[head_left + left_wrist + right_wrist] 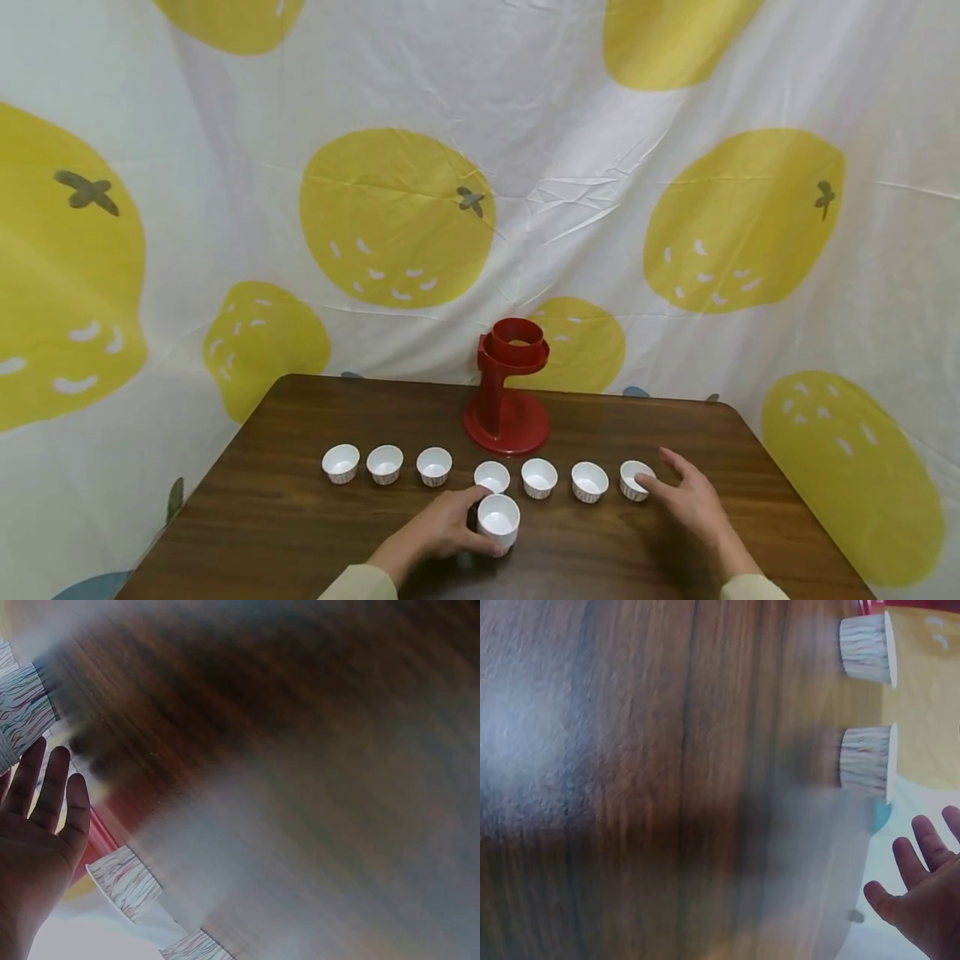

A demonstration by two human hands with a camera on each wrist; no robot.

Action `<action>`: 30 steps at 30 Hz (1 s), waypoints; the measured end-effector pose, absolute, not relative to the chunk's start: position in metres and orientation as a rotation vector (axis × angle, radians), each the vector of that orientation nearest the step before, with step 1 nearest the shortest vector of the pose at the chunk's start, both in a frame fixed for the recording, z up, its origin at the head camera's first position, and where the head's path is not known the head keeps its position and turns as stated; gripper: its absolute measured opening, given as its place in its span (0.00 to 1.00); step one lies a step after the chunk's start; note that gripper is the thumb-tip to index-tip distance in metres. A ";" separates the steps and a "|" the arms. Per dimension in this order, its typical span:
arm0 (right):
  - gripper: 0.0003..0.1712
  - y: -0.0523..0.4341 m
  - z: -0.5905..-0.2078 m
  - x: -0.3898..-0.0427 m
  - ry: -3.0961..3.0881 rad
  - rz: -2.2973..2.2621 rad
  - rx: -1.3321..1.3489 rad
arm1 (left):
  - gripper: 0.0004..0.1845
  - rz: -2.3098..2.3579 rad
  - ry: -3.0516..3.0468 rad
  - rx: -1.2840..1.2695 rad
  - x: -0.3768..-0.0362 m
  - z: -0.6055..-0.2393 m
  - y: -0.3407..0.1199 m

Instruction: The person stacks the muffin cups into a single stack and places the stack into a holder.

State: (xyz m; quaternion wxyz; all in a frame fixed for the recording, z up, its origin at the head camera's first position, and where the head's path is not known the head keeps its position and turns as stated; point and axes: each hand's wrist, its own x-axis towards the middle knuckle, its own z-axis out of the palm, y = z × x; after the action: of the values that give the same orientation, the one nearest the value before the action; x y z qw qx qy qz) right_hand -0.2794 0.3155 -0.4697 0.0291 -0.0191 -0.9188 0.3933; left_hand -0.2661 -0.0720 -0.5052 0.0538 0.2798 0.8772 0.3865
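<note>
Small white paper cups with streaky coloured sides stand in a row across the table. My left hand (450,525) holds a taller stack of paper cups (498,518) between thumb and fingers, just in front of the row's middle cup (492,477). In the left wrist view, ridged rims show on the stack (24,712) above the fingers (51,791). Over at the row's right end, my right hand (693,500) has its fingers spread, its thumb overlapping the last cup (632,487). The right wrist view has the hand (926,900) with extended fingers beside a cup (866,760).
A red stand (510,421) with a ring-shaped top holder rises behind the row at the table's back. Three cups, one of them the leftmost cup (341,467), stand to the left. Behind the brown wooden table (247,533) hangs a lemon-print cloth (555,108).
</note>
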 end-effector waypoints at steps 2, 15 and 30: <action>0.49 0.319 -0.472 -0.280 -2.843 1.211 -0.074 | 0.32 1.180 2.661 0.845 -0.266 -0.505 -0.072; 0.54 0.332 -0.492 -0.288 -2.954 1.030 -0.104 | 0.33 1.136 2.684 0.844 -0.269 -0.507 -0.072; 0.57 0.322 -0.506 -0.297 -2.953 1.000 -0.100 | 0.33 1.136 2.681 0.834 -0.268 -0.506 -0.072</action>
State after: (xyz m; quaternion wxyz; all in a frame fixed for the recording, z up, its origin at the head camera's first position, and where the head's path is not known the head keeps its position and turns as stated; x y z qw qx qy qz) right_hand -0.2965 0.3224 -0.5060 0.0110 -0.0320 -0.9466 0.3207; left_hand -0.2679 -0.0724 -0.5056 0.0563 0.2748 0.8838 0.3745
